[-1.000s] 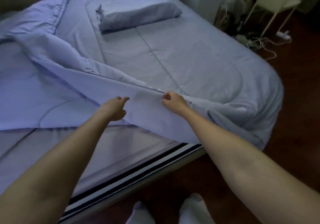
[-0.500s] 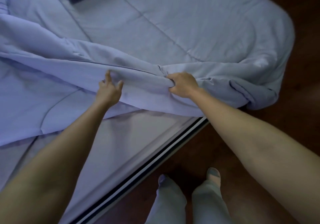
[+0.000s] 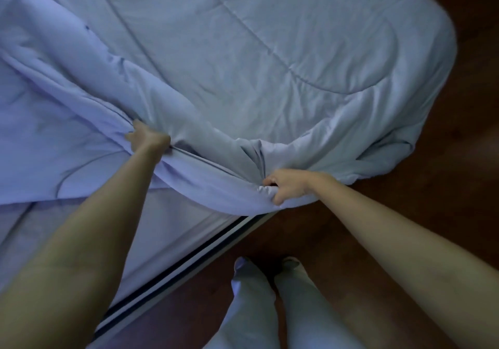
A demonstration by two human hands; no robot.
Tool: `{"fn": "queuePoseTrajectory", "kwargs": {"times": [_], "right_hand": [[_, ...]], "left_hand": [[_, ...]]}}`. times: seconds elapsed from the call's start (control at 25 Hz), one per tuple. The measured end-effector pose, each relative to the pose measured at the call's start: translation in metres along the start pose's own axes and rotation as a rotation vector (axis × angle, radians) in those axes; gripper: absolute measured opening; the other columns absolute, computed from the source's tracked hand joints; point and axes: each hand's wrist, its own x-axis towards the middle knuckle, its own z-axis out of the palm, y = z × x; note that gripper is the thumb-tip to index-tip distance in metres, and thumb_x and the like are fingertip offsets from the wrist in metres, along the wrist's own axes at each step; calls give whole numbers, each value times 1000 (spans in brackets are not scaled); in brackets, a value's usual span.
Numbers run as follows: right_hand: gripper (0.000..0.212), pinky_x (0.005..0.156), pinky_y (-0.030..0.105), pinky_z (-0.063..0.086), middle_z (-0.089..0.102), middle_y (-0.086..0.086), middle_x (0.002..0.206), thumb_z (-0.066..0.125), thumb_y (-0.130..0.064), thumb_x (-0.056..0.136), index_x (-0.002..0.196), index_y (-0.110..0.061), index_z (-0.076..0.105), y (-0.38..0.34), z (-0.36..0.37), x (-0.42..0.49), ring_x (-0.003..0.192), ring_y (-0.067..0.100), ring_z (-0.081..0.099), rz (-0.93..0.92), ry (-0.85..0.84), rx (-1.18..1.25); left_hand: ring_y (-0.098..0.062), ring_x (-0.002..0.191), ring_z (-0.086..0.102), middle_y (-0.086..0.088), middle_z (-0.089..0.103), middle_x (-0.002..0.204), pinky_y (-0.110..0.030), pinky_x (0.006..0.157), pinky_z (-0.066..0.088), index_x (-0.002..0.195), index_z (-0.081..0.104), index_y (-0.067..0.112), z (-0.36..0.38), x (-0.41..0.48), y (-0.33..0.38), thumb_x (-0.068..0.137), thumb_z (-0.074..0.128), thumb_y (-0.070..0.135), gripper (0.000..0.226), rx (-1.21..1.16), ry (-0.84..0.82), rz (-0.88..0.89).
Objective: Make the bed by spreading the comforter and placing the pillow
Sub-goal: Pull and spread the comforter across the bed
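The comforter (image 3: 270, 65) covers most of the bed, pale blue and quilted with stitched seams, its far right corner rounding off over the mattress edge toward the floor (image 3: 445, 213). Along the near side it is folded back on itself in a thick, rumpled roll that runs from the upper left down to your hands.

Your left hand (image 3: 147, 138) is closed in a fist on that folded edge, knuckles up, fabric bunched under the fingers. Your right hand (image 3: 287, 186) is also clenched on the comforter's edge, lower and nearer the bed's side, with cloth gathered into tight pleats just above the thumb (the fingertips themselves are buried in the folds).

Below the lifted edge, the fitted sheet (image 3: 151, 230) lies bare on the mattress, lightly creased. A dark and light striped band (image 3: 189, 265) runs along the side of the bed beneath it.

The floor is dark reddish wood. You stand close against the bed's side, your legs in light trousers (image 3: 259, 308) just beside the striped band. The pillow is out of view.
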Motion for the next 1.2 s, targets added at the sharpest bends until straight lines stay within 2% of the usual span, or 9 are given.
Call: {"fn": "queuePoseTrajectory", "kwargs": {"times": [0.12, 0.24, 0.36, 0.48, 0.68, 0.84, 0.92, 1.04, 1.2], "right_hand": [[31, 76, 38, 48, 63, 1, 94, 64, -41, 77, 96, -18, 60, -8, -17, 3, 85, 20, 58, -20, -95, -149], [34, 76, 35, 44, 63, -1, 85, 59, -52, 83, 89, -19, 64, -37, -36, 11, 84, 20, 58, -90, 259, -48], [39, 96, 34, 43, 61, 8, 117, 63, -44, 83, 114, -21, 62, -67, -35, 33, 112, 26, 55, -198, 556, -64], [64, 109, 39, 36, 47, 14, 139, 65, -45, 82, 139, -25, 42, -101, -14, 51, 128, 31, 46, -265, 367, -91], [69, 114, 30, 29, 39, 8, 150, 63, -27, 91, 149, -14, 27, -107, 57, 58, 137, 23, 40, -436, -70, -57], [79, 113, 45, 31, 37, 6, 152, 55, -57, 80, 149, -40, 19, -69, 87, 61, 137, 30, 37, -372, -149, -397], [80, 112, 46, 32, 36, 9, 152, 54, -54, 78, 149, -38, 22, -61, 87, 63, 138, 32, 36, -329, -76, -400], [64, 110, 41, 36, 45, 14, 144, 61, -28, 84, 143, -19, 40, -70, 76, 73, 132, 31, 43, -350, 197, -204], [53, 108, 47, 37, 42, 9, 146, 54, -30, 87, 138, -19, 47, -101, 47, 104, 130, 30, 45, -283, 454, -96]], "left_hand": [[-44, 121, 48, -26, 46, 134, -43, 103, 41, 134, 33, 6, -12, -20, -29, 79, 55, 10, 60, -2, 114, 29], [-43, 122, 49, -27, 50, 132, -43, 102, 42, 136, 31, 1, -26, -49, -70, 80, 56, 9, 62, 9, 138, -28], [-42, 119, 51, -26, 51, 130, -45, 100, 45, 135, 37, 1, -28, -85, -120, 78, 57, 7, 60, -37, 96, -99], [-42, 112, 55, -24, 56, 123, -46, 95, 48, 132, 38, 2, -11, -130, -170, 76, 58, 8, 59, -42, 61, -147], [-43, 113, 55, -27, 55, 124, -43, 90, 48, 139, 27, 0, 31, -198, -232, 76, 64, 17, 76, 14, -92, -325], [-42, 118, 51, -25, 49, 133, -44, 94, 46, 143, 26, 5, 33, -205, -245, 84, 62, 34, 75, 17, -181, -252], [-41, 118, 50, -24, 46, 135, -44, 93, 46, 140, 33, 6, 20, -193, -239, 89, 55, 43, 67, 24, -149, -174], [-45, 118, 46, -26, 35, 138, -48, 99, 43, 136, 38, 8, -6, -161, -223, 94, 47, 44, 56, 14, -41, -120], [-49, 119, 45, -29, 30, 138, -50, 103, 38, 138, 31, 11, -38, -98, -199, 94, 47, 36, 53, -5, 157, -16]]}}
